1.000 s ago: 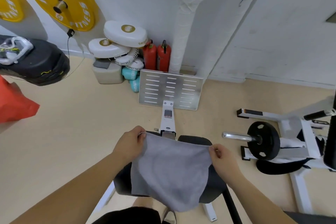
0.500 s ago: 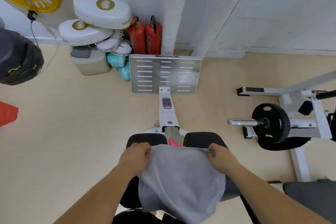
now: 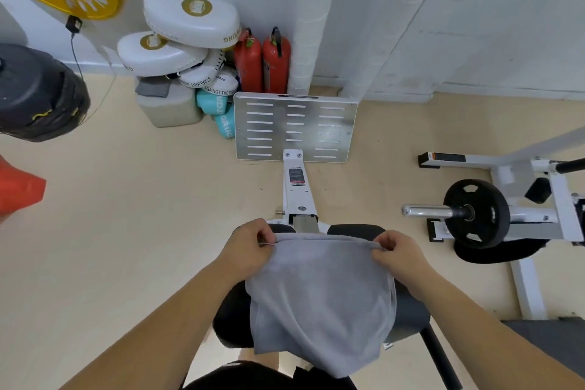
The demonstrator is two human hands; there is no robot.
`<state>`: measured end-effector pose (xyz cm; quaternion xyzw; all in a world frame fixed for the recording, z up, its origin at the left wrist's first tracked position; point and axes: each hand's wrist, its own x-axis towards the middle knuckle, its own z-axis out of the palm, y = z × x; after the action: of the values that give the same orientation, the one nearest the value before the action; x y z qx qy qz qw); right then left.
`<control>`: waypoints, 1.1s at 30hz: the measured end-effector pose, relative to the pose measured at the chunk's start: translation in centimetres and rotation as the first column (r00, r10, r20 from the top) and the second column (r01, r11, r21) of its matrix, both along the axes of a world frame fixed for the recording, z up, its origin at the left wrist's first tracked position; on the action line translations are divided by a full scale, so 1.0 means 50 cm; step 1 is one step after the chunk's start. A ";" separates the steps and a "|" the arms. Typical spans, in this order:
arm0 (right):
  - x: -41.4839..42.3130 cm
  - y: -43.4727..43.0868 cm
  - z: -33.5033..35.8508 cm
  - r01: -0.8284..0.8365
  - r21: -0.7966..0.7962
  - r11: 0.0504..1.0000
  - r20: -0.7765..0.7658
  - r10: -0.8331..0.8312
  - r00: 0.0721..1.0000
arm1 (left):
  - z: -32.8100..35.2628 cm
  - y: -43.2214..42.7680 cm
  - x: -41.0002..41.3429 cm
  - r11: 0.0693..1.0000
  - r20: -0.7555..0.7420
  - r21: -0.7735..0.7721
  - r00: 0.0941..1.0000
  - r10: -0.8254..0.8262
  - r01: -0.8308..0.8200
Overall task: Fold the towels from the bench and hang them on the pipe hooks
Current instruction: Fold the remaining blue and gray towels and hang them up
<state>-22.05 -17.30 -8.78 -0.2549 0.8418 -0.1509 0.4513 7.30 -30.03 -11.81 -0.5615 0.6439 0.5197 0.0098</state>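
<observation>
A grey towel (image 3: 319,301) hangs in front of me over the black padded bench seat (image 3: 231,320). My left hand (image 3: 250,250) pinches its top left corner and my right hand (image 3: 397,255) pinches its top right corner, with the top edge stretched between them. The cloth sags down toward my legs and hides most of the seat. A white wrapped pipe (image 3: 311,16) runs up the wall ahead; no hooks show on the part in view.
A metal footplate (image 3: 296,127) on a white rail lies on the floor ahead. Two red fire extinguishers (image 3: 262,63) and stacked white boxing pads (image 3: 190,22) stand by the wall. A barbell rack with a black plate (image 3: 476,214) is at the right, a black punching bag (image 3: 38,92) at the left.
The view tilted down a little toward the floor. Both hands stayed on the towel's top corners while they lowered it over the seat; a red thing behind the top edge is now covered.
</observation>
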 end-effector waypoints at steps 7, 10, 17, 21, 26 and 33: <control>-0.008 0.084 0.080 0.102 -0.128 0.986 0.095 -0.090 0.991 | 0.117 0.059 0.008 0.988 -0.117 -0.058 0.984 0.137 -0.144; -0.016 0.125 0.128 0.066 -0.211 0.975 0.023 -0.062 0.998 | 0.159 0.096 0.018 0.987 -0.104 -0.146 0.993 0.054 -0.069; -0.062 0.205 0.228 0.017 -0.338 0.941 0.039 -0.004 0.999 | 0.289 0.179 0.032 0.942 -0.054 -0.335 0.998 0.012 -0.030; -0.096 0.223 0.283 0.006 -0.421 0.907 0.060 0.022 0.998 | 0.373 0.219 0.029 0.912 -0.025 -0.408 0.999 0.020 -0.028; -0.136 0.216 0.370 -0.043 -0.559 0.828 0.024 0.067 0.997 | 0.470 0.239 0.019 0.874 -0.057 -0.484 0.998 0.007 -0.034; -0.160 0.142 0.466 -0.433 -0.553 0.712 -0.357 0.267 0.895 | 0.582 0.199 -0.004 0.780 0.100 -0.606 0.988 -0.122 0.157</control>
<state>-30.05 -10.21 14.52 -0.5615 0.7304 -0.2959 0.2524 7.10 -20.10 17.28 -0.4992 0.8165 0.2656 -0.1163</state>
